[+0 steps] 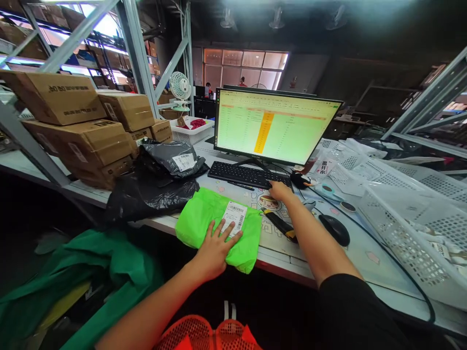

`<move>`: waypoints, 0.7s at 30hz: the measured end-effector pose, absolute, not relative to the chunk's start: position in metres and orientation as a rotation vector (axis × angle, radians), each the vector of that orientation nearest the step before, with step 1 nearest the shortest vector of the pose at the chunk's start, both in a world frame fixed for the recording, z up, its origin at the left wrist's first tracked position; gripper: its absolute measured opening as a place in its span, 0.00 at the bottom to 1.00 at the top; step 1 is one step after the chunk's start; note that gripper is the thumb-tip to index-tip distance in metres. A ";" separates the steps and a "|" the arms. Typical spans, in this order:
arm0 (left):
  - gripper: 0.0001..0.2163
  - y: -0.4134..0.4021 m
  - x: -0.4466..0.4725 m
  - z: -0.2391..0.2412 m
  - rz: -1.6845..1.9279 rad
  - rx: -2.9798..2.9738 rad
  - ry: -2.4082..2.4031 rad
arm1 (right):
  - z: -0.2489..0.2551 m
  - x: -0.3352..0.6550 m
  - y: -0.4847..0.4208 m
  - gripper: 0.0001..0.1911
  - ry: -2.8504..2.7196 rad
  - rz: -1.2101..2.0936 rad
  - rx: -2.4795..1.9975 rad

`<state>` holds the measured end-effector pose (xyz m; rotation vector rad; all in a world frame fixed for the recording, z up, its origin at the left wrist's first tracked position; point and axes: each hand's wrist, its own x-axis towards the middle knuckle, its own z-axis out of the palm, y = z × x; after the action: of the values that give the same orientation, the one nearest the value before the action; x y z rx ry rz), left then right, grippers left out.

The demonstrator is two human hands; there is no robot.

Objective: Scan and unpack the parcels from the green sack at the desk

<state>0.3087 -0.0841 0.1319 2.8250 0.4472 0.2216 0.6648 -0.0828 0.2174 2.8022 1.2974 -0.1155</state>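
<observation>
My left hand [218,248] lies with spread fingers on a bright green plastic mailer bag [197,214], which rests at the desk's front edge. The fingertips touch its white barcode label [235,217]. My right hand [280,190] is over the right end of a black keyboard [239,174], fingers on the keys and partly hidden, holding nothing visible. Behind the keyboard stands a monitor [277,126] showing a spreadsheet with an orange column. A black-and-yellow cutter-like tool [279,224] lies below my right wrist, and a black mouse [334,229] sits right of my forearm.
Black plastic parcels [156,194] lie left of the green mailer, before stacked cardboard boxes [80,141]. White perforated baskets [412,233] stand at the right, and a cable [397,262] runs along the desk there. Green fabric [120,262] hangs below at the left.
</observation>
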 end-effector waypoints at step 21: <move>0.34 -0.048 0.332 0.167 1.151 1.445 0.674 | 0.262 0.502 -0.219 0.27 2.593 -0.167 2.914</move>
<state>0.3318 -0.0484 0.1672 1.4451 0.6744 1.1509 0.5022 -0.2186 0.2616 2.9143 2.5926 -0.1675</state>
